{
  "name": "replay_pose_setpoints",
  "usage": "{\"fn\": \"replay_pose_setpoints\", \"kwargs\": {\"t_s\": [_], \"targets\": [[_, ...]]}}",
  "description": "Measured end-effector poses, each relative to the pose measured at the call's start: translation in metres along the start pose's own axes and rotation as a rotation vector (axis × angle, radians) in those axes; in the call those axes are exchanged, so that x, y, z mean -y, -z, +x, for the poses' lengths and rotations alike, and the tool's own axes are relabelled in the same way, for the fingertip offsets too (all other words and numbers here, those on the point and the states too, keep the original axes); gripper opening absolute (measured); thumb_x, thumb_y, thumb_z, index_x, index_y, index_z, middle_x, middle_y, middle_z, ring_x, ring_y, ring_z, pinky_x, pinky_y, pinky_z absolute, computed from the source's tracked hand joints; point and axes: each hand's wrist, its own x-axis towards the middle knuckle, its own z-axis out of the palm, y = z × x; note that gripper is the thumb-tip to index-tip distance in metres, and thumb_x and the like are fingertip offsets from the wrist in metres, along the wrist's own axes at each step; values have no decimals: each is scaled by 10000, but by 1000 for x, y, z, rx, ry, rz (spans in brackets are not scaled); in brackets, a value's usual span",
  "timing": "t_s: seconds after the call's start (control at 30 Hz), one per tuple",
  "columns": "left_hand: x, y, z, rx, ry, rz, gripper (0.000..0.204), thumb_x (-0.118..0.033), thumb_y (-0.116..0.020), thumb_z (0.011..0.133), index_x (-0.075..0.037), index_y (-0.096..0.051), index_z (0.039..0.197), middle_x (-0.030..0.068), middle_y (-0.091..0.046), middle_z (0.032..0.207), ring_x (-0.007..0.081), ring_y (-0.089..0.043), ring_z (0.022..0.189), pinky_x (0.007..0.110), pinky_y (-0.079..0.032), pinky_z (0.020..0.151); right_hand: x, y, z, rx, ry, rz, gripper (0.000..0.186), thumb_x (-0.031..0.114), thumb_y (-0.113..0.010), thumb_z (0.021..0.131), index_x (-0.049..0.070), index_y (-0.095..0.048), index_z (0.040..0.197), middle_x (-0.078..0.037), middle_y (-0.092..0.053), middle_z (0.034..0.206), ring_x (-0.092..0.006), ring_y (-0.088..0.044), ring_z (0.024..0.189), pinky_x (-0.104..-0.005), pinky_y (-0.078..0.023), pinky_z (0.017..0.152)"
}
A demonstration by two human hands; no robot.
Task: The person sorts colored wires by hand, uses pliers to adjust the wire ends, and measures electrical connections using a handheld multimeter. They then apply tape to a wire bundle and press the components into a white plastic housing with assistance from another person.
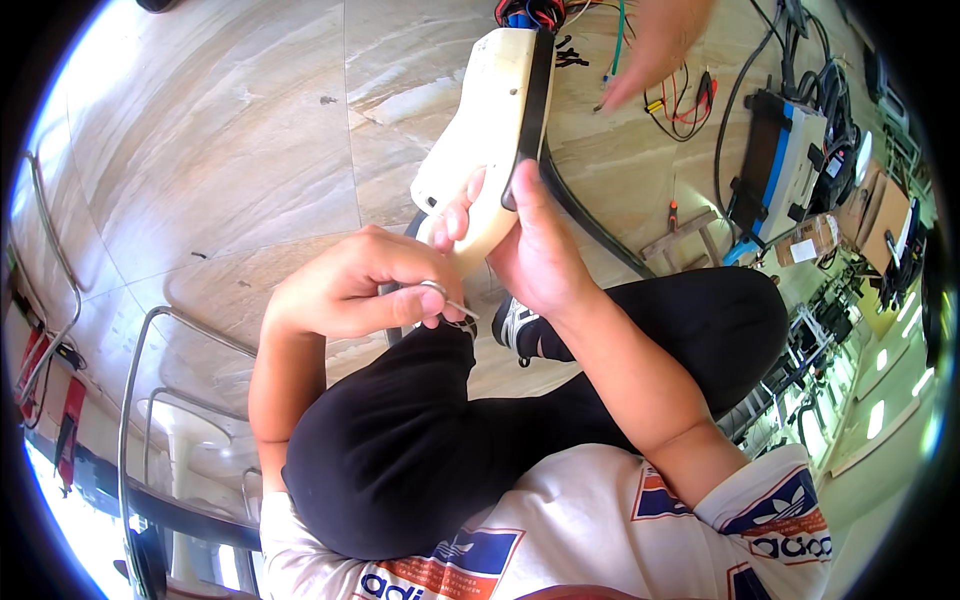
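Observation:
My right hand (538, 250) is closed round the lower end of a long cream plastic housing (478, 110), with the thumb along its black edge strip (538, 95). The housing tilts away from me, and bundled coloured wires (530, 14) show at its far end. Just below it, my left hand (365, 285) pinches a small, thin metal piece (457, 308) with a bent or looped end. Its exact kind is unclear. The left fingers are close to the housing's near end; whether they touch it is hidden.
Another person's blurred hand (665, 45) reaches in at the top right. Red and black test leads (690, 110) lie on the tiled floor near an orange-handled screwdriver (673, 213). A blue-and-grey equipment box (785, 165) and cardboard box (808, 240) stand right. Metal tube legs (135, 370) stand left.

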Motion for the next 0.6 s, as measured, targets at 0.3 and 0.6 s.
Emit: {"fn": "replay_pose_setpoints", "kwargs": {"t_s": [0.3, 0.6], "targets": [[-14, 16, -52, -121, -33, 280, 176, -130, -657, 901, 31, -700, 959, 149, -697, 861, 276, -673, 790, 349, -518, 723, -31, -53, 73, -143, -120, -155, 460, 487, -448, 1005, 49, -548, 907, -122, -646, 805, -231, -658, 789, -385, -527, 765], [2, 28, -90, -366, 164, 308, 177, -109, -656, 888, 18, -705, 1001, 119, -718, 872, 231, -677, 778, 317, -518, 720, -97, -72, 152, -319, -79, -240, 327, 350, -568, 958, 56, -602, 818, -47, -617, 730, -143, -597, 672, -304, -476, 637]]}}
